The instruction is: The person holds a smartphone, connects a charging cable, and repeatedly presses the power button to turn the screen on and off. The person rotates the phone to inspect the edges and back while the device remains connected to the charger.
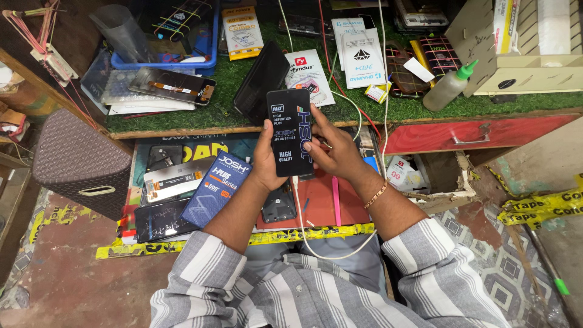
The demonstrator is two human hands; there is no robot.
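Two bare hands meet in the head view around a black phone display panel, held upright over the front edge of the bench. The left hand grips the panel from behind, its fingers wrapped around the left side and its thumb on the edge. The right hand closes on the right side, fingers pressed against the panel's face (a bracelet sits on that wrist). A white cable hangs from below the panel toward the person's lap. Just beside the left forearm lies a blue box, with a dark screen part near it. Behind the panel, on the green mat, rests another black phone. Farther right stand a green-capped squeeze bottle and a red drawer front.
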